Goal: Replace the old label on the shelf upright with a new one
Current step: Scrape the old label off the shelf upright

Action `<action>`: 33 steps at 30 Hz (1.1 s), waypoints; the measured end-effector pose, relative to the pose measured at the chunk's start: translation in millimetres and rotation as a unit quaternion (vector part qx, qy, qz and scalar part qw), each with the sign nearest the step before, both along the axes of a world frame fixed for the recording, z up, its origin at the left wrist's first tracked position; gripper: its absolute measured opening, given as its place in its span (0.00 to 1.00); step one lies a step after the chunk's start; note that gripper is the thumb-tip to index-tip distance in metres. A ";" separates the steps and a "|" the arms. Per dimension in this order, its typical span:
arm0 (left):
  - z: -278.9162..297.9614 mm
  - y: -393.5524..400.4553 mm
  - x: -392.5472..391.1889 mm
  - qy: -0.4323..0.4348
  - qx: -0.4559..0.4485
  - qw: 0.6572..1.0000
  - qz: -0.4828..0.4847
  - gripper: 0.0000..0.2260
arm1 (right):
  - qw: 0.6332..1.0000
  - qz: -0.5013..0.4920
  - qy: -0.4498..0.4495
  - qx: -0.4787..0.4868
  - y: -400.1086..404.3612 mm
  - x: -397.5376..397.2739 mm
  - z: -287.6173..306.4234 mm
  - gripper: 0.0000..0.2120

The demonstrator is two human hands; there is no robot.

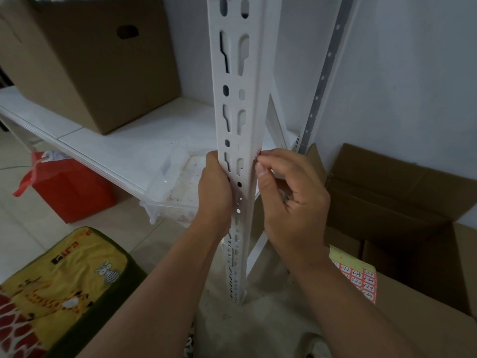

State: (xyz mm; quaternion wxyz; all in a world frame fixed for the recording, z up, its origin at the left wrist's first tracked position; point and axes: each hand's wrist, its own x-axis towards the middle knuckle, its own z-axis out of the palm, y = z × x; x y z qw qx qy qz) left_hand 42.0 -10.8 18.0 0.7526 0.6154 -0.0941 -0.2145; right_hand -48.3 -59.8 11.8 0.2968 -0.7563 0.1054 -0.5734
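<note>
Both your forearms reached up and forward from the bottom of the view, one on each side of the white slotted metal shelf upright. Your left hand wrapped the upright's left edge, fingers curled out of sight behind the metal, back of the hand facing you. Your right hand sat just right of the upright, its thumb and forefinger closed narrowly together in a pinch at the upright's right edge, the other fingers loosely curled below.

A small red-and-white paper label showed as a sliver right at those pinching fingertips, touching the upright's right edge; whether it was stuck down or lifting, you could not tell.

One yellow-backed sheet of red-bordered numbered labels lay on the flat brown cardboard box below your right forearm. Three cardboard boxes were in view: that one, one open brown cardboard box against the wall, and one large brown cardboard box with a handle hole on the white shelf board.
</note>
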 end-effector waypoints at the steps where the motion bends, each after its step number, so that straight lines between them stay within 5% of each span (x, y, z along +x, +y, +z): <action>1: -0.6 0.0 0.2 -0.001 0.000 1.000 -0.002 0.18 | 1.000 -0.007 -0.001 -0.001 1.0 1.1 -0.1 0.06; 14: -2.6 -1.8 -0.4 0.003 0.007 1.000 0.020 0.19 | 0.992 -0.021 0.057 -0.109 -7.4 -3.4 -1.6 0.08; 33: -2.4 -0.8 0.6 -0.009 0.011 1.000 0.011 0.20 | 0.998 -0.013 0.029 -0.058 -4.6 -3.5 -2.0 0.06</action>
